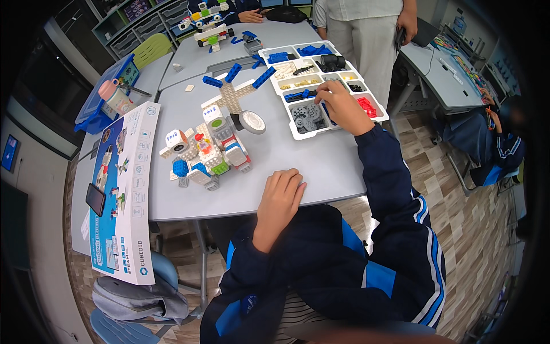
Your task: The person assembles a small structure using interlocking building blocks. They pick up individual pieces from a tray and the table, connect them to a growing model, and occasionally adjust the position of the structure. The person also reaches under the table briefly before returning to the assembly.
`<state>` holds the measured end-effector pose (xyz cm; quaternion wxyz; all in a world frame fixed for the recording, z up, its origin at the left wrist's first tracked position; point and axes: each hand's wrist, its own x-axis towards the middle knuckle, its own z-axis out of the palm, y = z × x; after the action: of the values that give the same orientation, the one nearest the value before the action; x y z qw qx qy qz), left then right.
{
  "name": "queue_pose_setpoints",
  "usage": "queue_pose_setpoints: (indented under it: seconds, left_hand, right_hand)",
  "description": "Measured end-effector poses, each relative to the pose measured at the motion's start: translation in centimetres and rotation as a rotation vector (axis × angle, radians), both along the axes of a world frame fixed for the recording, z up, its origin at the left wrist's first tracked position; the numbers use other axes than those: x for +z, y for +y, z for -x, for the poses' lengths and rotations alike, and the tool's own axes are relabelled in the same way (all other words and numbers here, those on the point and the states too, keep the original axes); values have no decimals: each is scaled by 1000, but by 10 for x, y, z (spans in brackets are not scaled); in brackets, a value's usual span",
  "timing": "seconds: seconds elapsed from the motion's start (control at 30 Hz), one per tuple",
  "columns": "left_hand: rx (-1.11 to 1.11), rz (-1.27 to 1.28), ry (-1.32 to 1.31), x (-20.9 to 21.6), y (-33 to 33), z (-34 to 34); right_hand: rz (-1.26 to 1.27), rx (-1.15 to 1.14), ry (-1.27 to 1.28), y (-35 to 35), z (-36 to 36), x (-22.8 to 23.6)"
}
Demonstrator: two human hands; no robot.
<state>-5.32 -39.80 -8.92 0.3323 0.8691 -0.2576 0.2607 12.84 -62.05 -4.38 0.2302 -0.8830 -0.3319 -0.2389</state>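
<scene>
My right hand (345, 108) reaches into a white sorting tray (302, 136) on the right of the table. Its fingers are bent and close together over a compartment of blue and black pieces (300, 96); whatever they grip is hidden. Beside it lie grey wheels (307, 117) and small red pieces (366, 107). At the table's front edge rests my left hand (279, 202), its fingers curled in, with nothing seen in them. Ahead of it stands a building-block model (209, 150) of white, grey and green bricks, with blue-tipped arms and a white wheel.
A large set box (134, 189) with a phone (95, 199) on it lies at the left. Behind it are a blue bin (91, 114) and a pink-lidded bottle (116, 97). Another block model (213, 37) stands at the far side. A person (364, 43) stands beyond the tray.
</scene>
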Motion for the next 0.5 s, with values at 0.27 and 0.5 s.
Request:
queue_pose_setpoints:
  seconds: [0.27,0.5]
  left_hand:
    - [-6,11,-13,-5,3,-1]
    - [-22,17,-27,-8,5,0]
  right_hand:
    - [22,5,-74,7,9,6]
    - [-86,-49,155,14,12,7]
